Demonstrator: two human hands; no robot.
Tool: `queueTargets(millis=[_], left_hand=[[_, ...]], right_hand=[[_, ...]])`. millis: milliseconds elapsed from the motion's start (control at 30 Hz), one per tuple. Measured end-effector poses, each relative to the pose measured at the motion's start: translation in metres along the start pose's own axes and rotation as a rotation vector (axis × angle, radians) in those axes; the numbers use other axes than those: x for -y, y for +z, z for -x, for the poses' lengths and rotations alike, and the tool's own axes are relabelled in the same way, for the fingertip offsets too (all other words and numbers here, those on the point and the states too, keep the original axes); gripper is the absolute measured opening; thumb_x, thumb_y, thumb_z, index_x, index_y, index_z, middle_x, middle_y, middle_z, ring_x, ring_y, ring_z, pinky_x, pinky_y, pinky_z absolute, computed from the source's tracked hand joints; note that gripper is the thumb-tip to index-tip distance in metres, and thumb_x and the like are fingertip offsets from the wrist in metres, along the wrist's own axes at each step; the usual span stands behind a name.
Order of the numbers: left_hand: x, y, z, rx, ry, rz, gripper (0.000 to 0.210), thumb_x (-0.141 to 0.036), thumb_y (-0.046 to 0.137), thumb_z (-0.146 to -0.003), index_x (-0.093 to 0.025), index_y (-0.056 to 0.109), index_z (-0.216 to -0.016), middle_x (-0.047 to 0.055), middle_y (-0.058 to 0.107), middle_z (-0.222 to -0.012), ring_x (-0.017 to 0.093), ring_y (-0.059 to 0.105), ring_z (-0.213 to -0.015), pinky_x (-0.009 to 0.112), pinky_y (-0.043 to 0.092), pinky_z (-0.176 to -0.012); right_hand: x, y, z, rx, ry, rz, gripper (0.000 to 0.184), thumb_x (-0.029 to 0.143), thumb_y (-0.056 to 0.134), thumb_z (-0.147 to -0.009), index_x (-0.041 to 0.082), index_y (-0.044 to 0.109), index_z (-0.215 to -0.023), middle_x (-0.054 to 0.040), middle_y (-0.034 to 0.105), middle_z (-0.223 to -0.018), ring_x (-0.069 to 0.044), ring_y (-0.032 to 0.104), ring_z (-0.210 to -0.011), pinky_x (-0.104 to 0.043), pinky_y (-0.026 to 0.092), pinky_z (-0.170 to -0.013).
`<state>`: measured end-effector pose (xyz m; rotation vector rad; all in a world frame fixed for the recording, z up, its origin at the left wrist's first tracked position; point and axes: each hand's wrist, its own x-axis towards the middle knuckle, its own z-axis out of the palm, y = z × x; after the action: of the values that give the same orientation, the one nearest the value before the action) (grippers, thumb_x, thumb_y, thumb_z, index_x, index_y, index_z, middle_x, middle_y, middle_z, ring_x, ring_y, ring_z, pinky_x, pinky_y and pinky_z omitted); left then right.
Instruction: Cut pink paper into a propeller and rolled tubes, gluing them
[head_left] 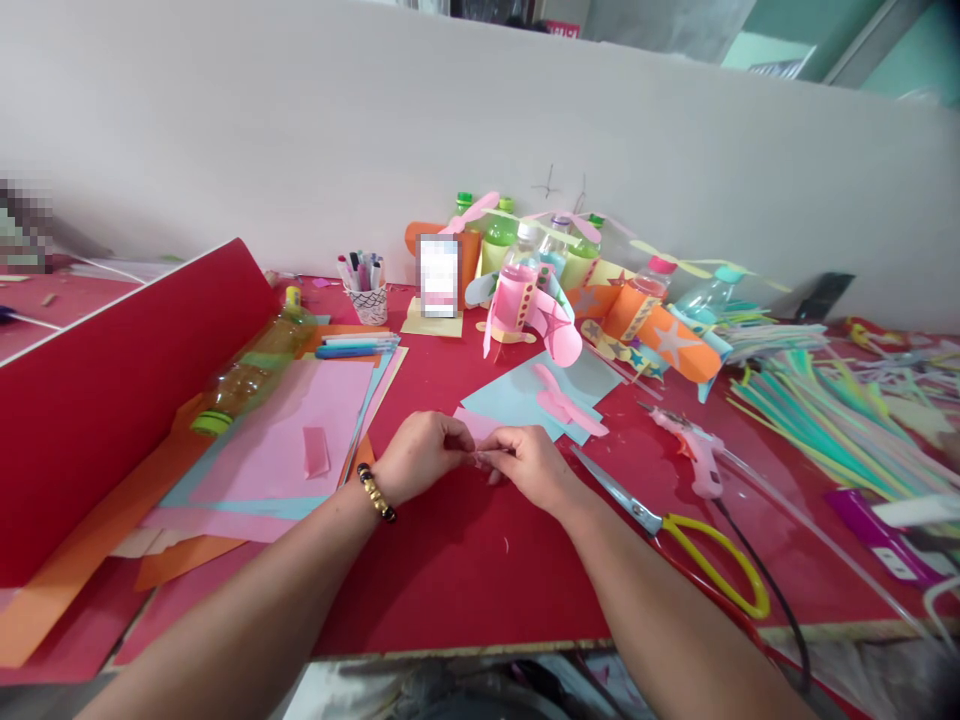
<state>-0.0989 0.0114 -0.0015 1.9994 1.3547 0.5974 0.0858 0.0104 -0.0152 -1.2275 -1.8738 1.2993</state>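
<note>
Over the middle of the red table my left hand [424, 455] and my right hand [529, 462] meet fingertip to fingertip. Both are closed in a pinch on a small pale pink piece [480, 458], mostly hidden by the fingers, so its kind is unclear. Just behind them lies a pink paper [474, 422], partly covered by my hands. Beyond it, a pink propeller-shaped paper cutout [564, 402] rests on light blue sheets [502, 385]. To the right of my right hand are yellow-handled scissors [660, 520] and a pink glue gun [697, 455].
Paper-decorated bottles [517, 290] stand at the back beside a phone [439, 275] and a pen cup [367, 300]. Coloured paper sheets [277, 430] and a plastic bottle [255, 365] lie left, by a red panel [135, 390]. Coloured strips [840, 410] and a purple power strip [885, 535] lie right.
</note>
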Motion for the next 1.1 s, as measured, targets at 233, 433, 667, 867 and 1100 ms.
queueTargets(millis=[233, 433, 667, 867, 1100], left_hand=[[-0.0015, 0.0011, -0.0003, -0.006, -0.004, 0.011, 0.011, -0.028, 0.063, -0.07, -0.019, 0.069, -0.07, 0.0, 0.067, -0.064, 0.012, 0.057, -0.059, 0.021, 0.038, -0.056], [-0.0039, -0.0012, 0.0002, 0.001, -0.007, 0.016, 0.014, -0.028, 0.062, -0.07, -0.018, 0.07, -0.067, 0.0, 0.066, -0.062, 0.011, 0.055, -0.057, 0.02, 0.037, -0.054], [-0.0049, -0.0011, 0.0004, 0.016, -0.018, 0.017, 0.015, -0.029, 0.062, -0.069, -0.016, 0.07, -0.065, 0.0, 0.065, -0.06, 0.011, 0.054, -0.055, 0.02, 0.037, -0.054], [-0.0028, 0.0, -0.0004, 0.035, -0.017, 0.021, 0.013, -0.025, 0.061, -0.068, -0.015, 0.069, -0.065, 0.001, 0.065, -0.061, 0.011, 0.054, -0.057, 0.02, 0.037, -0.054], [-0.0019, 0.0002, 0.0001, 0.049, -0.005, 0.029, 0.014, -0.026, 0.058, -0.07, -0.016, 0.068, -0.067, 0.0, 0.065, -0.062, 0.012, 0.055, -0.058, 0.02, 0.037, -0.055]], right_hand=[[-0.0026, 0.0012, 0.0001, -0.007, -0.018, -0.005, 0.016, 0.029, 0.056, -0.079, 0.017, 0.066, -0.073, -0.0013, 0.065, -0.061, -0.013, 0.061, -0.048, -0.024, 0.049, -0.051], [-0.0025, 0.0016, 0.0007, 0.001, -0.02, -0.003, 0.016, 0.027, 0.055, -0.08, 0.017, 0.063, -0.07, -0.0008, 0.063, -0.06, -0.012, 0.06, -0.047, -0.023, 0.048, -0.049], [-0.0014, 0.0017, 0.0012, 0.017, -0.015, 0.004, 0.015, 0.025, 0.054, -0.08, 0.018, 0.06, -0.069, 0.0009, 0.06, -0.056, -0.012, 0.06, -0.046, -0.022, 0.047, -0.048], [0.0007, 0.002, 0.001, 0.025, -0.005, 0.027, 0.016, 0.024, 0.053, -0.079, 0.017, 0.06, -0.067, 0.0015, 0.06, -0.054, -0.011, 0.058, -0.045, -0.021, 0.046, -0.048], [0.0006, 0.0026, 0.0014, 0.022, -0.016, 0.001, 0.018, 0.026, 0.052, -0.08, 0.017, 0.062, -0.068, 0.0015, 0.059, -0.055, -0.011, 0.057, -0.044, -0.021, 0.046, -0.047]])
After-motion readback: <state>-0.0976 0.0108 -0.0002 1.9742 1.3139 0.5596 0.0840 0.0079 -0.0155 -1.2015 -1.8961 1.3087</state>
